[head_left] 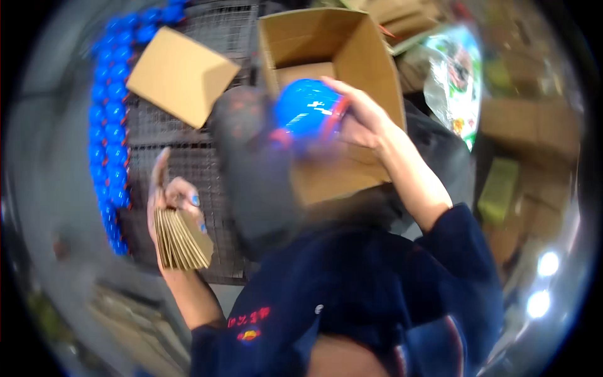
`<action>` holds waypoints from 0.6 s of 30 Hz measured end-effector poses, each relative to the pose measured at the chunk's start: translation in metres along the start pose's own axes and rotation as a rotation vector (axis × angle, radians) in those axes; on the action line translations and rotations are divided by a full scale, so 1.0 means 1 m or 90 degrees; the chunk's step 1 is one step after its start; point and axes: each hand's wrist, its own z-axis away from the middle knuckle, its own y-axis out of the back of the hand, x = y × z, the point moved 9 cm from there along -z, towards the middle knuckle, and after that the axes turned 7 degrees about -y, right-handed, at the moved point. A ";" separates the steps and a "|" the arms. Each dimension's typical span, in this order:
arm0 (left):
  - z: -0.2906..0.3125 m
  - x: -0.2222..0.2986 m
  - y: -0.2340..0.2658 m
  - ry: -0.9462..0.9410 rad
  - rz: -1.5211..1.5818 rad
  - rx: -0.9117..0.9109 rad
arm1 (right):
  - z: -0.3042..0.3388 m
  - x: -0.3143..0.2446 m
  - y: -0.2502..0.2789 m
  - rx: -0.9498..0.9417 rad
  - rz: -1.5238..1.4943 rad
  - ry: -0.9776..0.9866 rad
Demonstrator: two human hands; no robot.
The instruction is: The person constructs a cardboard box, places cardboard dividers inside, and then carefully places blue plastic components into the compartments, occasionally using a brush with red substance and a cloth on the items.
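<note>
Holding cardboard pcs (182,242) (L hand (174,191)), blue ball (306,108) (R hand (362,119), upper ctr); prob. light, slick, I'd grip red trim (336,116).

Past the right edge of the dark gridded platform (188,141) I make out a printed plastic bag (461,75), brown cartons (534,129) farther right and a blurred yellow-green piece (499,188) among them. Off its near-left corner, I see blurry flattened cardboard (132,311).
</note>
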 end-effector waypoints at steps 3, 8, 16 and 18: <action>-0.012 0.013 -0.057 -0.036 -0.347 0.038 | 0.009 0.012 -0.018 -0.081 -0.009 -0.013; -0.026 -0.013 -0.137 -0.118 -0.622 -0.266 | 0.029 0.043 -0.033 -0.063 0.055 -0.081; -0.005 -0.035 -0.164 -0.235 -0.663 -0.253 | 0.056 0.072 -0.031 -0.175 0.147 -0.147; -0.003 -0.033 -0.167 -0.250 -0.664 -0.226 | 0.059 0.079 -0.033 -0.176 0.145 -0.178</action>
